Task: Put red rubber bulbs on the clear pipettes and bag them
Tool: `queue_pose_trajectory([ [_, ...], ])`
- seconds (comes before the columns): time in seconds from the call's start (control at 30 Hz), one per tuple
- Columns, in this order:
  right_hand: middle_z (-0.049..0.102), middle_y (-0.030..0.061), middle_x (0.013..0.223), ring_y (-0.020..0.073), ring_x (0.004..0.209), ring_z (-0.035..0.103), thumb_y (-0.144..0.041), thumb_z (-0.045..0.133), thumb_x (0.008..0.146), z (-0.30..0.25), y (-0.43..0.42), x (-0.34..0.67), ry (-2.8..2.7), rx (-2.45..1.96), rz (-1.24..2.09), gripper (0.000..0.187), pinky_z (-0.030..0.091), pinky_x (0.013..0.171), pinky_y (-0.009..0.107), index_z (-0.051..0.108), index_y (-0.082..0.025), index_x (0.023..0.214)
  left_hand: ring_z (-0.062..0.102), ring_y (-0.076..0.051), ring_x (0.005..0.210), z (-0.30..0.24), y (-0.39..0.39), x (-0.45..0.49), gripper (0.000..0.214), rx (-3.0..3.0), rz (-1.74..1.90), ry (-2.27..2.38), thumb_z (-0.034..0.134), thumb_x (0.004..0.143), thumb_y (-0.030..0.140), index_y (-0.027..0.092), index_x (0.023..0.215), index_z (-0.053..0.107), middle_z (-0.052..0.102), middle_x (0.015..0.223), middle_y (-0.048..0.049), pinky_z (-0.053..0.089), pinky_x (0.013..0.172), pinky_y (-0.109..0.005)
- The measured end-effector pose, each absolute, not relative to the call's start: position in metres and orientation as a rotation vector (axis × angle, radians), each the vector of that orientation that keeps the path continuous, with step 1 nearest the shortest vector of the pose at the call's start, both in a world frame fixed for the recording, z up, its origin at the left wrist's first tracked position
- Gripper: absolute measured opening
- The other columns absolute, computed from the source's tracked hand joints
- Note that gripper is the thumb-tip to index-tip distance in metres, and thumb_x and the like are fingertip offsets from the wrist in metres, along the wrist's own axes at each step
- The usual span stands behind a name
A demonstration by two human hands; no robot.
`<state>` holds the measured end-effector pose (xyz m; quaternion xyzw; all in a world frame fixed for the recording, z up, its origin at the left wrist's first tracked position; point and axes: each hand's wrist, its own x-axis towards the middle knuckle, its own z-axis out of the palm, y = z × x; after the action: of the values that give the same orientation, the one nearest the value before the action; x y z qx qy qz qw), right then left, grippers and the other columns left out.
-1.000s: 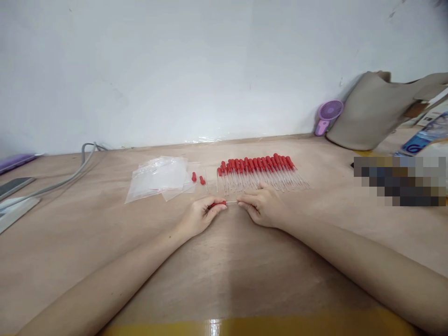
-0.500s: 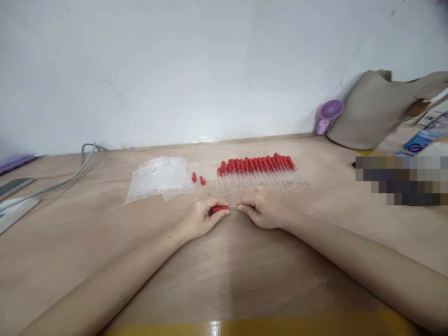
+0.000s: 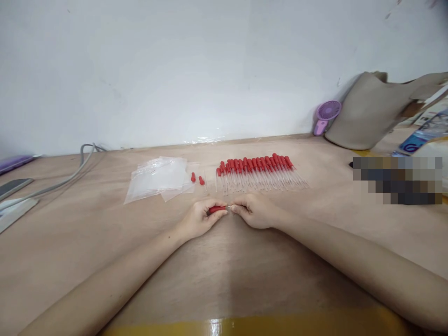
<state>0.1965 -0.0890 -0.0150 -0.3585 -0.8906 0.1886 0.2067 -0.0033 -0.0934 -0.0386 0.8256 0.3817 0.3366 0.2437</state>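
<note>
Between thumb and fingers, my left hand (image 3: pixel 200 219) pinches a red rubber bulb (image 3: pixel 217 209) lying sideways. A thin clear glass tube (image 3: pixel 228 207) runs from the bulb's end to my right hand (image 3: pixel 257 212), whose closed fingertips grip it and hide most of its length. The fingertips of both hands are nearly touching. Just beyond them lies a row of several droppers (image 3: pixel 259 165) with red bulbs at the far end and clear tubes towards me. Left of the row are two loose bulbs, one red bulb (image 3: pixel 193 177) beside another (image 3: pixel 201 180), and thin clear tubes (image 3: pixel 206 181).
Clear plastic bags (image 3: pixel 157 175) lie in an overlapping pile at the left. A grey cable (image 3: pixel 75 175) and a phone (image 3: pixel 16 187) are on the far left. A purple handheld fan (image 3: pixel 328 112) and a beige bag (image 3: pixel 364 112) stand against the wall at the right.
My right hand has shifted left towards my left hand, so less of the glass tube shows between them. My left hand has hardly moved and still holds the bulb.
</note>
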Motion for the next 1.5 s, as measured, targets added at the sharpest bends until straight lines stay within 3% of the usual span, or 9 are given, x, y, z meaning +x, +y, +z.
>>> queue_pose_trajectory([
  [0.23,0.063,0.0023,0.079,0.0128,0.068,0.054,-0.021,0.041,0.086,0.002,-0.089,0.207,-2.491,-1.113,0.656,0.017,0.036,0.062,0.024,0.056,-0.018,0.079,0.059,-0.019,0.091,-0.024,-0.085,-0.016,0.033,2.527,1.105,1.14,0.064,0.075,0.035,0.019,0.104,0.06,0.064,0.097,-0.0058,0.047,0.083,-0.033],
  [0.33,0.063,0.0031,0.07,0.0118,0.059,0.055,-0.024,0.041,0.086,0.007,-0.081,0.215,-2.306,-1.302,1.024,0.017,0.04,0.056,0.024,0.051,-0.017,0.074,0.054,-0.022,0.096,-0.025,-0.072,-0.026,0.027,2.567,1.274,1.431,0.06,0.077,0.035,0.021,0.099,0.061,0.06,0.097,-0.0063,0.043,0.087,-0.038],
  [0.43,0.064,0.0058,0.069,0.0106,0.053,0.056,-0.025,0.043,0.085,0.011,-0.069,0.216,-2.029,-1.399,1.26,0.02,0.043,0.052,0.023,0.05,-0.016,0.069,0.05,-0.025,0.098,-0.03,-0.061,-0.03,0.023,2.542,1.159,1.755,0.058,0.077,0.034,0.02,0.095,0.062,0.057,0.098,-0.0079,0.041,0.088,-0.042],
  [0.6,0.064,0.0052,0.064,0.0167,0.067,0.06,-0.036,0.05,0.079,0.01,-0.044,0.193,-1.954,-1.665,0.623,0.028,0.044,0.062,0.027,0.058,-0.017,0.059,0.044,-0.03,0.105,-0.035,-0.056,-0.029,0.034,2.512,1.022,1.955,0.059,0.075,0.039,0.018,0.101,0.061,0.053,0.106,-0.0121,0.039,0.09,-0.046],
  [0.77,0.066,0.008,0.081,0.0225,0.081,0.061,-0.037,0.047,0.078,0.002,-0.024,0.164,-1.968,-1.849,0.187,0.026,0.043,0.066,0.031,0.066,-0.019,0.075,0.044,-0.03,0.108,-0.035,-0.055,-0.03,0.036,2.524,1.008,1.945,0.058,0.076,0.04,0.017,0.104,0.06,0.054,0.109,-0.0129,0.038,0.092,-0.045],
  [0.9,0.066,0.0091,0.085,0.0235,0.083,0.061,-0.036,0.045,0.079,-0.001,-0.015,0.156,-1.983,-1.902,0.111,0.029,0.044,0.066,0.032,0.066,-0.019,0.089,0.044,-0.03,0.111,-0.037,-0.052,-0.031,0.038,2.535,0.97,1.923,0.055,0.077,0.042,0.017,0.106,0.059,0.054,0.114,-0.0134,0.039,0.092,-0.047],
  [1.1,0.066,0.0105,0.088,0.0231,0.086,0.061,-0.04,0.044,0.081,-0.004,-0.015,0.156,-2.023,-1.93,0.09,0.033,0.044,0.068,0.031,0.065,-0.017,0.091,0.048,-0.031,0.111,-0.039,-0.046,-0.032,0.042,2.579,0.844,1.868,0.049,0.081,0.044,0.013,0.107,0.058,0.053,0.119,-0.0168,0.037,0.096,-0.048],
  [1.27,0.066,0.0103,0.088,0.024,0.086,0.061,-0.045,0.041,0.084,-0.003,-0.024,0.153,-2.059,-1.89,0.033,0.036,0.044,0.068,0.033,0.064,-0.018,0.093,0.051,-0.026,0.111,-0.034,-0.048,-0.029,0.037,2.562,0.882,1.673,0.048,0.082,0.039,0.014,0.108,0.057,0.054,0.12,-0.013,0.04,0.097,-0.041],
  [1.5,0.066,0.0109,0.095,0.0224,0.089,0.061,-0.029,0.046,0.083,0.007,-0.03,0.125,-2.268,-1.792,0.099,0.024,0.045,0.07,0.03,0.064,-0.018,0.095,0.052,-0.026,0.107,-0.03,-0.05,-0.026,0.032,2.61,0.885,1.566,0.049,0.082,0.034,0.013,0.104,0.06,0.058,0.113,-0.012,0.042,0.095,-0.04],
])
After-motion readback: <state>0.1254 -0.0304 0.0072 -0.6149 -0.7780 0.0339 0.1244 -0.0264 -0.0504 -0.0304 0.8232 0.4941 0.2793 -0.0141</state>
